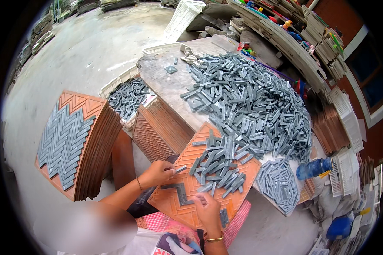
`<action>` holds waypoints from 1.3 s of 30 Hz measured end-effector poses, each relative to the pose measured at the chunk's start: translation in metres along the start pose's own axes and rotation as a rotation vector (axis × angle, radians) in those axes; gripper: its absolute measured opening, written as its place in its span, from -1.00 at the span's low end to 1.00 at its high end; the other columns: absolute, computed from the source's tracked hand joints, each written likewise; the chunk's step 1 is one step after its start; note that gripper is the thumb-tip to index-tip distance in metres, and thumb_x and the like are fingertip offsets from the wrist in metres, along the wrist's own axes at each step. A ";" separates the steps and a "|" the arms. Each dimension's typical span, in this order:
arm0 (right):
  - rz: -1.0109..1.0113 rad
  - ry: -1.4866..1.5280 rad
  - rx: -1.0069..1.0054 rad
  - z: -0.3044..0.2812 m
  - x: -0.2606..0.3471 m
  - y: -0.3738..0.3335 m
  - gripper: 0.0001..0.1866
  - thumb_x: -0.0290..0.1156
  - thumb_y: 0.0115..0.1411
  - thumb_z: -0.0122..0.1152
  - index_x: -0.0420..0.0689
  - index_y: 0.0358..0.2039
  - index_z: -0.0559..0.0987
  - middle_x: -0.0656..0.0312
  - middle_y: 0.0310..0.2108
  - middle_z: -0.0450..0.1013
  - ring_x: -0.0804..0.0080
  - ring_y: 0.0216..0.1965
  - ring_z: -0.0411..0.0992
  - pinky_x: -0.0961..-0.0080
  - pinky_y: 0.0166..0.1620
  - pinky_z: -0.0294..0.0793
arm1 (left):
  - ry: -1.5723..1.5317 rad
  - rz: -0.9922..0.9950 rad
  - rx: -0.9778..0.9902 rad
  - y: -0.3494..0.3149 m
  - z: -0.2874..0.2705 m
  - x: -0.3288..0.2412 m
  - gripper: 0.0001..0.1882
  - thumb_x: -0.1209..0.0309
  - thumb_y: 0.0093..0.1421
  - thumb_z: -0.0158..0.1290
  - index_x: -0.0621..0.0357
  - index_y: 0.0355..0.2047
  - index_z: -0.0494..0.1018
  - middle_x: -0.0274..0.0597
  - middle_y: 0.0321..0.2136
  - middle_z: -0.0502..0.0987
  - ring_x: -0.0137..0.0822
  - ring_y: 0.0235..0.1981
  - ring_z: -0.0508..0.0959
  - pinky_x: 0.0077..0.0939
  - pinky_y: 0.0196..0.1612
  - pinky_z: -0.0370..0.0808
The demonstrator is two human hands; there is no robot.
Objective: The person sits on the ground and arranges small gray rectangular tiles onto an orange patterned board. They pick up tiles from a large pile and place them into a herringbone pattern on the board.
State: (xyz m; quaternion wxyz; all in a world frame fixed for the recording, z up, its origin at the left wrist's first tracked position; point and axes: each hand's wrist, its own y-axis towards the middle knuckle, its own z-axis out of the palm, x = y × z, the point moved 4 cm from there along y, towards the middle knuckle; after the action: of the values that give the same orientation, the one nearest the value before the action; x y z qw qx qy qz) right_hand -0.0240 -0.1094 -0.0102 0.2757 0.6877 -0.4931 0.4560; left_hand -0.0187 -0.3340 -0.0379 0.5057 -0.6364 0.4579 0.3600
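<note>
An orange board with raised herringbone ridges (pixel 165 203) rests tilted across my lap. A few grey stone strips (pixel 184 195) lie in its grooves, and a loose heap of strips (pixel 219 163) covers its far part. My left hand (pixel 156 174) is over the board's left edge, with a grey stone strip (pixel 181 169) pinched between thumb and fingers. Above the near right part of the board, my right hand (pixel 207 209) has its fingers drawn together beside some loose strips (pixel 207 187). Whether a strip is inside that pinch is hidden.
A big pile of grey strips (pixel 255 106) covers the table (pixel 157 68) ahead, with a smaller pile (pixel 278 182) at right. Stacked orange boards (pixel 95 153) stand at left, the top one filled with strips. Beyond are a crate of strips (pixel 130 95) and a blue bottle (pixel 312 168).
</note>
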 end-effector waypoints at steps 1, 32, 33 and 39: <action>-0.004 0.019 -0.007 -0.001 -0.001 -0.001 -0.88 -0.50 0.09 0.29 -0.28 -0.37 0.58 0.19 -0.50 0.55 0.57 -0.51 0.50 0.63 -0.43 0.47 | -0.151 -0.069 0.046 -0.003 -0.001 0.001 -0.80 0.42 0.24 -0.01 0.32 -0.27 0.52 -0.25 -0.58 0.50 -0.51 -0.58 0.44 -0.56 -0.50 0.41; -0.405 -0.530 0.063 -0.021 0.006 0.020 -0.71 -0.62 -0.03 0.22 -0.12 -0.23 0.57 0.12 -0.29 0.39 0.11 -0.28 0.44 0.31 -0.28 0.45 | 0.389 0.631 -0.071 -0.035 0.004 0.013 -0.75 0.60 -0.03 0.14 0.20 -0.27 0.52 -0.13 -0.31 0.49 -0.11 -0.29 0.53 -0.35 -0.24 0.51; -0.418 -0.553 0.099 -0.023 0.007 0.022 -0.70 -0.61 -0.03 0.22 -0.11 -0.23 0.57 0.13 -0.28 0.38 0.12 -0.27 0.44 0.31 -0.28 0.46 | 0.366 0.595 -0.063 -0.035 0.000 0.013 -0.75 0.61 -0.03 0.14 0.21 -0.27 0.52 -0.12 -0.30 0.50 -0.11 -0.28 0.53 -0.36 -0.22 0.51; -0.578 -0.703 0.176 -0.026 0.003 0.030 -0.73 -0.58 -0.05 0.24 -0.11 -0.26 0.57 0.16 -0.27 0.41 0.15 -0.26 0.44 0.32 -0.26 0.49 | 0.311 0.567 -0.096 -0.038 0.002 0.019 -0.77 0.64 0.00 0.13 0.23 -0.27 0.53 -0.11 -0.30 0.51 -0.10 -0.25 0.54 -0.36 -0.17 0.50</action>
State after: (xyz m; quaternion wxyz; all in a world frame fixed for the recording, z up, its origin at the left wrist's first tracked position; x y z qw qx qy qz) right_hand -0.0611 -0.0997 0.0019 0.1481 0.9306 -0.3043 0.1397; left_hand 0.0231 -0.3333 -0.0445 0.2786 -0.5541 0.6712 0.4060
